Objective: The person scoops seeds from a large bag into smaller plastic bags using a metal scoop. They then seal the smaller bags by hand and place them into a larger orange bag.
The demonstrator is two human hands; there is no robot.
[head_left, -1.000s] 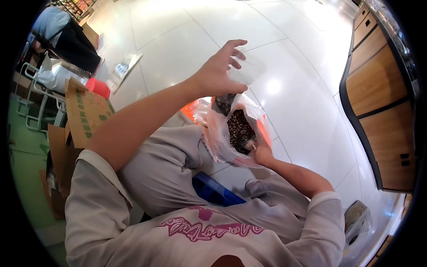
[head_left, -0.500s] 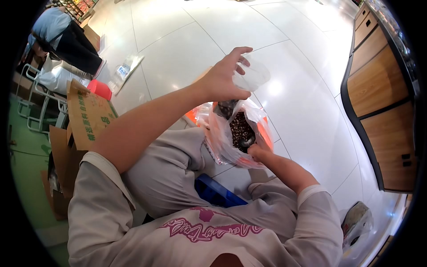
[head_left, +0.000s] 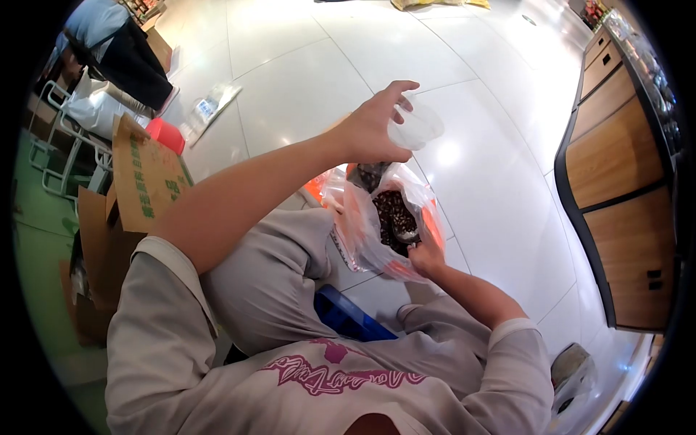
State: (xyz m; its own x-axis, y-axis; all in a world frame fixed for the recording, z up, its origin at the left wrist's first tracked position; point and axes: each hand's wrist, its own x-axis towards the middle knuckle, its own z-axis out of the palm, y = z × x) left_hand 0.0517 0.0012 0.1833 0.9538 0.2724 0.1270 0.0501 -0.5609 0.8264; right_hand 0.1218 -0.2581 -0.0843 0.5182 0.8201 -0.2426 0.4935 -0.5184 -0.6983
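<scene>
White floor [head_left: 500, 174]. Open bag [head_left: 357, 230] at right hand [head_left: 426, 257]. Pack [head_left: 210, 109] left of left hand [head_left: 378, 125]. Yellow thing [head_left: 435, 3] far past both.

The right hand's [head_left: 427, 257] scoop [head_left: 408, 236] now has dark pieces [head_left: 398, 216] in it.

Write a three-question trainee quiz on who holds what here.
1. True or false: the left hand holds the translucent, colourless plastic item.
2. The translucent plastic bag with orange areas contains: A) white powder; B) dark, pale-flecked small pieces; C) green leaves.
3. Which hand grips the shiny, rounded scoop in that bag?

Key: 1. True. 2. B. 3. The right hand.
</scene>
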